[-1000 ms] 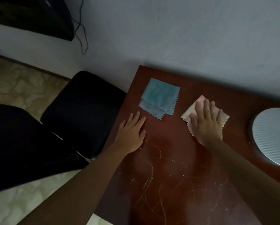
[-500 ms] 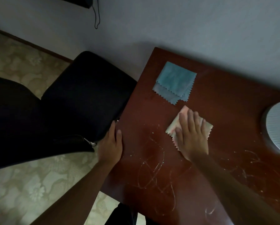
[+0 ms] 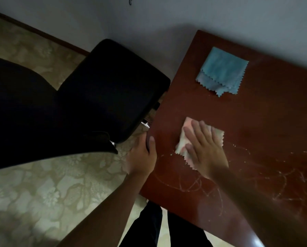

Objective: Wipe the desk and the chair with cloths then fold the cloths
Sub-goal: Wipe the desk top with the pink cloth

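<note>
1. Pink cloth point(image 3: 199, 139), pressed flat on desk point(image 3: 266, 132) near left edge under right hand point(image 3: 205, 148), fingers straight and spread; nothing gripped.
2. Risk: bunching or sliding off that edge on a leftward stroke; white streaks point(image 3: 193, 186) likely smeared rather than lifted.
3. Left hand point(image 3: 143, 157) curled over desk edge, thumb on top, bracing; within the stroke path.
4. Blue cloth point(image 3: 222, 72), folded, well apart toward wall; open desktop rightward.
5. Black chair point(image 3: 103, 91) just beside desk; little room between.

Patterned beige floor point(image 3: 42, 193) fills seven o'clock; a pale wall point(image 3: 149, 15) runs along twelve, above a dark skirting point(image 3: 42, 33).
</note>
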{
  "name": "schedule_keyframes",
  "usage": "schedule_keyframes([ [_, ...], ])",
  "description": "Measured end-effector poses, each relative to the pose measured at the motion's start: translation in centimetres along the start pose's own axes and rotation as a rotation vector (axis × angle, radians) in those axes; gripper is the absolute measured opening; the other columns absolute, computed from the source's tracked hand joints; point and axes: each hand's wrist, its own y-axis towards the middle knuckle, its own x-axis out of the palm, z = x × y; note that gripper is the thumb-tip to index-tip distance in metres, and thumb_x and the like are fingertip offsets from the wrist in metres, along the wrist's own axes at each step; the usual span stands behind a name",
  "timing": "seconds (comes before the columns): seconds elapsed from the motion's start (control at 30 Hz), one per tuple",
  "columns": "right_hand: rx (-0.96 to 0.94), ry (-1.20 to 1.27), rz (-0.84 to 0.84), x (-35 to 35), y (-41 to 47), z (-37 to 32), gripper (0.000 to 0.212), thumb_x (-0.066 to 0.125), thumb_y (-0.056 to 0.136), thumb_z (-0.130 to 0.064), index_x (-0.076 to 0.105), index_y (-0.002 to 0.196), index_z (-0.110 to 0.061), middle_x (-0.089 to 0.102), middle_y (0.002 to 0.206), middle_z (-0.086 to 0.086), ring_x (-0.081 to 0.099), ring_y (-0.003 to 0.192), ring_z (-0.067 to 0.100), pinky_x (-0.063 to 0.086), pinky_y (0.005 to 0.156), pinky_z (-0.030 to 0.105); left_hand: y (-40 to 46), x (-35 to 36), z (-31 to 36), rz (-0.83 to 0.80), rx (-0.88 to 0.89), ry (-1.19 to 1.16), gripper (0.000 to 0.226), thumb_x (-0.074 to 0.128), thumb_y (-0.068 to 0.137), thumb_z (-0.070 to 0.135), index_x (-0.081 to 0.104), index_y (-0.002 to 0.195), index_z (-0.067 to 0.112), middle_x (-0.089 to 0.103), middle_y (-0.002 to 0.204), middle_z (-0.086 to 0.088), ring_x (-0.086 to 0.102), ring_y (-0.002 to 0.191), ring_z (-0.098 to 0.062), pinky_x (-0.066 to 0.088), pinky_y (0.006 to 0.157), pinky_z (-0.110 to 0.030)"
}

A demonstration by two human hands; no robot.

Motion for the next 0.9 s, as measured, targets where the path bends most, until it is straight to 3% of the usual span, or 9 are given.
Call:
schedule_keyframes([
  [0.1, 0.061, -0.007, -0.018, -0.8, 2.4, 2.2, 0.058, 0.000, 0.104, -0.048, 0.001, 0.158, -0.026, -0.003, 0.166, 0.007, -0.009, 0.152, 0.027, 0.006, 0.123, 0.051, 0.1, -0.3, 0.1, -0.016, -0.018, 0.013, 0.052, 0.021, 0.096, 0.056, 0.056, 0.120, 0.025, 0.069, 0.097, 0.006, 0.068, 0.082, -0.019, 0.055, 0.073, -0.036],
  [0.23, 0.230, 0.020, 0.062, -1.5, 8.5, 2.1, 0.059, 0.007, 0.103, -0.045, 0.006, 0.158, -0.025, 0.000, 0.166, 0.007, -0.007, 0.152, 0.026, -0.006, 0.122, 0.045, 0.2, 0.0, -0.1, -0.035, -0.019, 0.000, 0.051, 0.018, 0.096, 0.056, 0.054, 0.116, 0.027, 0.068, 0.091, 0.009, 0.067, 0.077, -0.015, 0.056, 0.071, -0.037],
  [0.33, 0.186, -0.001, 0.045, -1.4, 9.0, 0.1, 0.060, 0.006, 0.103, -0.045, 0.007, 0.158, -0.023, 0.002, 0.166, 0.009, -0.005, 0.152, 0.029, -0.004, 0.122, 0.047, 0.2, 0.0, -0.5, -0.027, -0.005, 0.002, 0.055, 0.015, 0.095, 0.054, 0.055, 0.119, 0.025, 0.067, 0.089, 0.008, 0.065, 0.074, -0.013, 0.054, 0.068, -0.034],
  [0.47, -0.063, -0.067, -0.044, -0.1, 1.9, -4.4, 0.060, 0.005, 0.104, -0.049, 0.010, 0.158, -0.023, 0.005, 0.165, 0.011, -0.001, 0.152, 0.032, 0.006, 0.122, 0.053, -0.2, -0.2, -1.2, -0.029, -0.010, -0.043, 0.055, 0.020, 0.097, 0.049, 0.053, 0.135, 0.027, 0.071, 0.103, 0.002, 0.067, 0.088, -0.021, 0.053, 0.078, -0.038],
  [0.57, -0.165, -0.078, -0.073, 0.0, -0.5, -3.7, 0.058, 0.007, 0.105, -0.049, 0.015, 0.157, -0.025, 0.011, 0.164, 0.009, 0.005, 0.152, 0.030, 0.010, 0.122, 0.052, -1.1, -0.7, -1.7, -0.022, 0.013, -0.028, 0.052, 0.021, 0.098, 0.043, 0.055, 0.131, 0.022, 0.071, 0.103, 0.001, 0.068, 0.089, -0.024, 0.051, 0.076, -0.035],
  [0.67, -0.009, -0.095, -0.034, -1.0, 3.7, -1.0, 0.059, 0.004, 0.104, -0.049, 0.004, 0.158, -0.026, 0.004, 0.165, 0.009, -0.002, 0.152, 0.029, 0.004, 0.123, 0.049, -1.7, -0.8, -2.1, -0.023, 0.014, -0.002, 0.047, 0.023, 0.099, 0.039, 0.057, 0.125, 0.019, 0.070, 0.098, 0.000, 0.069, 0.083, -0.024, 0.053, 0.073, -0.035],
  [0.77, 0.199, -0.056, 0.032, -1.3, 7.8, -0.7, 0.058, 0.005, 0.103, -0.046, 0.005, 0.158, -0.026, 0.003, 0.166, 0.008, -0.003, 0.152, 0.029, 0.002, 0.123, 0.050, -1.3, -0.6, -1.9, -0.009, -0.006, -0.007, 0.038, 0.031, 0.103, 0.031, 0.059, 0.123, 0.016, 0.070, 0.101, -0.001, 0.068, 0.086, -0.024, 0.042, 0.073, -0.030],
  [0.83, 0.180, -0.049, 0.034, -1.1, 8.1, -2.4, 0.059, 0.005, 0.104, -0.046, 0.004, 0.158, -0.025, -0.001, 0.166, 0.009, -0.006, 0.152, 0.030, 0.002, 0.122, 0.052, -1.1, -0.5, -1.9, 0.016, -0.008, -0.050, 0.042, 0.029, 0.101, 0.033, 0.062, 0.118, 0.015, 0.070, 0.099, -0.001, 0.068, 0.085, -0.024, 0.039, 0.072, -0.029],
  [0.9, 0.066, -0.085, 0.023, -0.5, 6.1, -5.5, 0.060, 0.005, 0.104, -0.048, 0.004, 0.158, -0.024, -0.001, 0.165, 0.011, -0.006, 0.151, 0.033, 0.006, 0.121, 0.055, -1.2, -0.6, -2.3, 0.035, 0.004, -0.137, 0.051, 0.025, 0.096, 0.040, 0.064, 0.118, 0.016, 0.071, 0.099, -0.002, 0.068, 0.084, -0.024, 0.048, 0.073, -0.032],
])
